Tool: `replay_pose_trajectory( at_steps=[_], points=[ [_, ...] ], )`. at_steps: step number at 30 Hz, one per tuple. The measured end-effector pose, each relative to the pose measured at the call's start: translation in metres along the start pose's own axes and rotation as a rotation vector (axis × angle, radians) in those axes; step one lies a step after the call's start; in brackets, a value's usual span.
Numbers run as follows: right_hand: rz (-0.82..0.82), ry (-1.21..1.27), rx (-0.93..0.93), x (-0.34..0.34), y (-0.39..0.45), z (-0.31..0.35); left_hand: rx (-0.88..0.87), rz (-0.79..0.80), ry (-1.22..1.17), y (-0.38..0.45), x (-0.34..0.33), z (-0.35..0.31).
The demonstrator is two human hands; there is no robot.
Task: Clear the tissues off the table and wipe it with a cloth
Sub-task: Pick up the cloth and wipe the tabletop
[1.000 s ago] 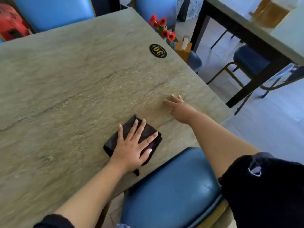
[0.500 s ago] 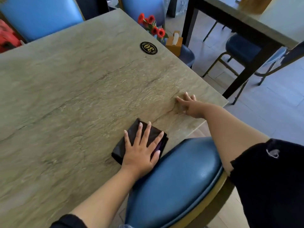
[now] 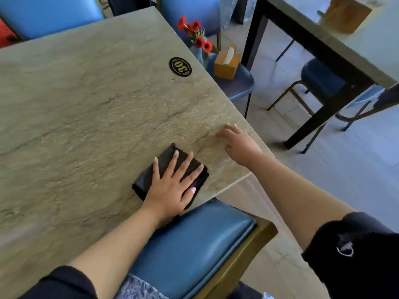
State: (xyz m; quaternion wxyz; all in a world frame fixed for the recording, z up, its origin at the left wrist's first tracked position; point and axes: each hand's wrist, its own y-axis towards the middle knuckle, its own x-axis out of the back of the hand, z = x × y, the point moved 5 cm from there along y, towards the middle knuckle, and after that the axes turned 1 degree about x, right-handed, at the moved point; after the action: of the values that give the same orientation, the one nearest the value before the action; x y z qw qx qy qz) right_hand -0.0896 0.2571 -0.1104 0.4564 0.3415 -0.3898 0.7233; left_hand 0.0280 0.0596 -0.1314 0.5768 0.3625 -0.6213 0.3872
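A dark folded cloth (image 3: 149,176) lies on the stone-patterned table (image 3: 86,104), close to its near edge. My left hand (image 3: 172,187) presses flat on the cloth with fingers spread, covering most of it. My right hand (image 3: 239,143) rests on the tabletop just right of the cloth, near the table's right corner, fingers apart and holding nothing. No loose tissues show on the tabletop.
A black oval number badge (image 3: 180,66) sits on the table at the far right. Beyond that edge, a vase of red flowers (image 3: 197,39) and a wooden tissue box (image 3: 227,65) stand on a blue chair seat (image 3: 237,87). Another blue chair (image 3: 190,244) sits below me; a second table (image 3: 323,39) stands right.
My left hand has slid the cloth a little to the right along the near edge, toward the corner. My right hand has stayed on the tabletop by the right edge.
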Motion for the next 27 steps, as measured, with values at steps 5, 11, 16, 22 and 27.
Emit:
replay_pose_trajectory(
  at_steps=[5, 11, 16, 22, 27],
  points=[
    [-0.052, 0.160, 0.047, -0.007, -0.007, -0.011, -0.284, 0.051, 0.045, -0.002, 0.000, 0.022],
    [-0.013, 0.291, 0.044, -0.003, -0.006, -0.021, 0.315, 0.040, -0.026, 0.080, 0.005, 0.030],
    [-0.193, 0.432, -0.121, 0.013, -0.017, -0.030, -0.033, 0.020, 0.033, 0.072, 0.004, -0.041],
    [-0.297, 0.288, -0.272, 0.010, -0.031, -0.045, -0.512, 0.008, 0.058, 0.054, 0.006, -0.014],
    [-0.321, 0.468, -0.338, 0.015, -0.032, -0.050, 0.016, 0.027, -0.015, 0.134, 0.008, 0.014]
  ],
)
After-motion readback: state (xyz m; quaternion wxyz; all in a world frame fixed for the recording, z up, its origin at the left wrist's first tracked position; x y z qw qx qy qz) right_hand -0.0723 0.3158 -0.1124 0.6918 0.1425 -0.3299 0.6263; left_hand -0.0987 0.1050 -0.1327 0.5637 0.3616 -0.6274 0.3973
